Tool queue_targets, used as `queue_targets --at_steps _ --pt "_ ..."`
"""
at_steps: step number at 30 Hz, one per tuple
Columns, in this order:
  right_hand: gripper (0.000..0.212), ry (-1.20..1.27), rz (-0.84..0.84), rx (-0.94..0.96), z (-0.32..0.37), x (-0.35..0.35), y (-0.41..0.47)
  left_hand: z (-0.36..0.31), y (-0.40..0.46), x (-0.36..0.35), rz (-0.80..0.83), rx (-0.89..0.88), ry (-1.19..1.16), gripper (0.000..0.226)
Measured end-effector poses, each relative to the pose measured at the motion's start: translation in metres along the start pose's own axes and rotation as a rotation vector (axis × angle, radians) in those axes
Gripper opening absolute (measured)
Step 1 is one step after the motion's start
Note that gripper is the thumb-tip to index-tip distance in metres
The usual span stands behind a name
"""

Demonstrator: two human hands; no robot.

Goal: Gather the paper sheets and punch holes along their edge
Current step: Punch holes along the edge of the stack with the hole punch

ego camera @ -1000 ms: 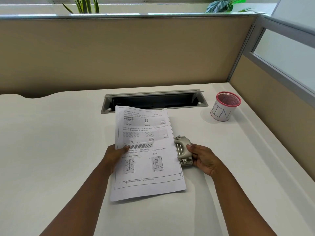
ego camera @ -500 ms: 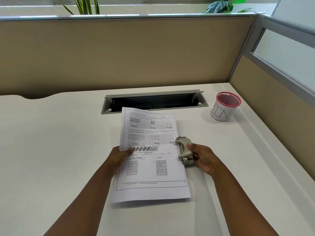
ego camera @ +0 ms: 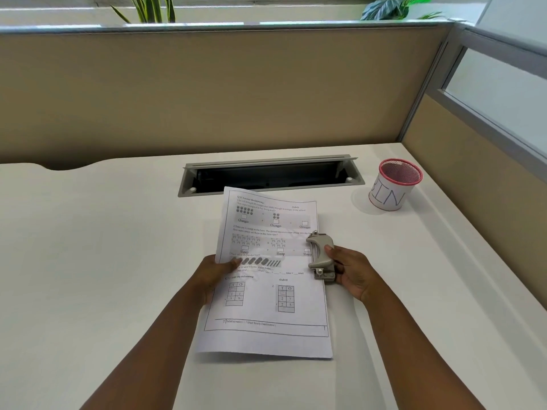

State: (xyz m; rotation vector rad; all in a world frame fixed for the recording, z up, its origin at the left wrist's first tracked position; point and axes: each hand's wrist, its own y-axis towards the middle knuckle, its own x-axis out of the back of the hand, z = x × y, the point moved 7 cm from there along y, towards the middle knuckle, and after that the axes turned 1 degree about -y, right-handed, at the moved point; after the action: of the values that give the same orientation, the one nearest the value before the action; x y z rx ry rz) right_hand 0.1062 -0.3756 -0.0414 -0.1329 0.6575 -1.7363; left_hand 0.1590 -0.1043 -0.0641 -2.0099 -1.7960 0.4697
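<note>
Printed worksheet sheets (ego camera: 268, 294) lie tilted just above the white desk (ego camera: 88, 276), held as one stack. My left hand (ego camera: 214, 272) grips the stack's left edge, thumb on top. A grey metal hole punch (ego camera: 320, 255) stands on the desk at the stack's right edge, and the paper's edge sits inside its slot. My right hand (ego camera: 352, 272) holds the punch from the right, thumb resting on its lever.
A pink mesh cup (ego camera: 395, 184) labelled BIN stands at the back right. An open cable tray (ego camera: 269, 176) is sunk into the desk behind the paper. Beige partition walls (ego camera: 207, 93) close the back and the right side.
My left hand has slid the sheets to the right, so their right edge has gone into the punch's slot. My right hand has stayed on the punch.
</note>
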Motion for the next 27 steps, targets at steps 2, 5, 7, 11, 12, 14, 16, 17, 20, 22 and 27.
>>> queue_targets --at_steps 2,5,7,11,12,14,16,17,20,22,27 --pt "0.009 0.003 -0.003 -0.012 -0.0015 0.0028 -0.0001 0.0 0.0002 0.0002 0.007 -0.02 -0.001 0.024" --pt "0.011 -0.001 0.009 -0.029 -0.004 0.0047 -0.0015 -0.0005 0.0018 0.0029 0.011 -0.036 -0.022 0.011" --pt "0.011 -0.005 0.013 -0.031 -0.005 0.005 -0.0018 0.0003 0.0022 0.0024 0.036 -0.021 -0.046 0.006" --pt "0.01 -0.005 0.012 -0.026 -0.0044 0.0037 -0.0008 0.0018 0.0019 0.0007 0.056 -0.019 -0.034 0.005" --pt "0.009 -0.004 0.013 -0.026 -0.0043 0.003 -0.0005 0.002 0.0025 0.0012 0.049 -0.021 -0.03 0.006" --pt "0.009 -0.004 0.021 -0.026 -0.0044 0.0019 -0.0005 0.0025 0.0036 0.0017 0.043 -0.023 -0.032 0.007" --pt "0.01 -0.005 0.03 -0.028 -0.0039 0.0014 -0.0006 0.0027 0.0044 0.0015 0.04 -0.017 -0.037 0.004" --pt "0.01 -0.007 0.033 -0.031 -0.0037 0.0011 -0.0008 0.003 0.0047 0.0023 0.035 -0.011 -0.041 0.004" --pt "0.01 -0.015 0.033 -0.038 -0.0029 0.0011 -0.0012 0.0017 0.0052 0.0022 0.042 -0.001 -0.049 0.005" --pt "0.009 -0.025 0.032 -0.043 -0.0024 0.0005 -0.0016 0.0019 0.0048 0.0005 0.049 0.008 -0.029 0.005" --pt "0.011 -0.05 0.037 -0.055 0.0017 -0.0046 -0.0043 0.0016 -0.0004 -0.0014 0.071 0.03 0.033 0.022"
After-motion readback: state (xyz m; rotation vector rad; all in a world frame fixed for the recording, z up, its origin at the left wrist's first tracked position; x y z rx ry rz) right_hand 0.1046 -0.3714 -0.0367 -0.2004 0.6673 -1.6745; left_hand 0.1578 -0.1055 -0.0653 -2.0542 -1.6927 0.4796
